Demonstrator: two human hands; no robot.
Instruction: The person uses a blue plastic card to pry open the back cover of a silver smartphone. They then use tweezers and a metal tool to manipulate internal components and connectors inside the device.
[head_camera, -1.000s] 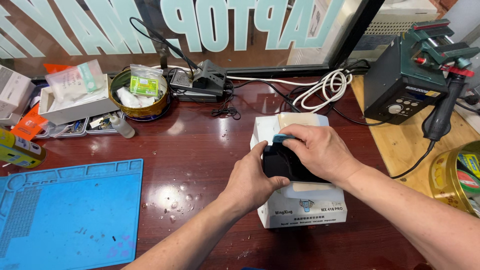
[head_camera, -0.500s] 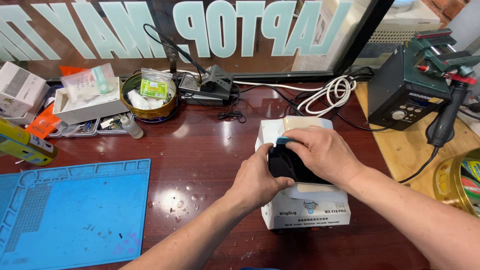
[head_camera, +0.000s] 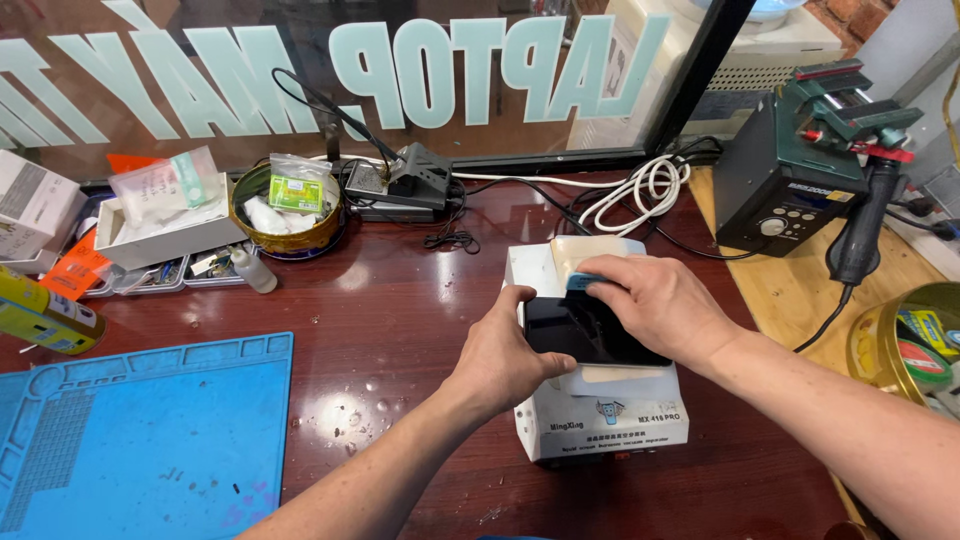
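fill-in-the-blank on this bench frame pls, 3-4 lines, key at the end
1. Both hands hold a dark phone lying on top of a ____ box-shaped machine.
2. The left hand grips the phone's ____ end.
3. The right hand presses a small ____ tool against the phone's far edge.
4. The mat at the table's left is ____.

Missing words: white; left; blue; blue

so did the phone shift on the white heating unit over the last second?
No clear shift. The phone lies across the top of the white heating unit as before, left hand and right hand holding it; only the camera moved.
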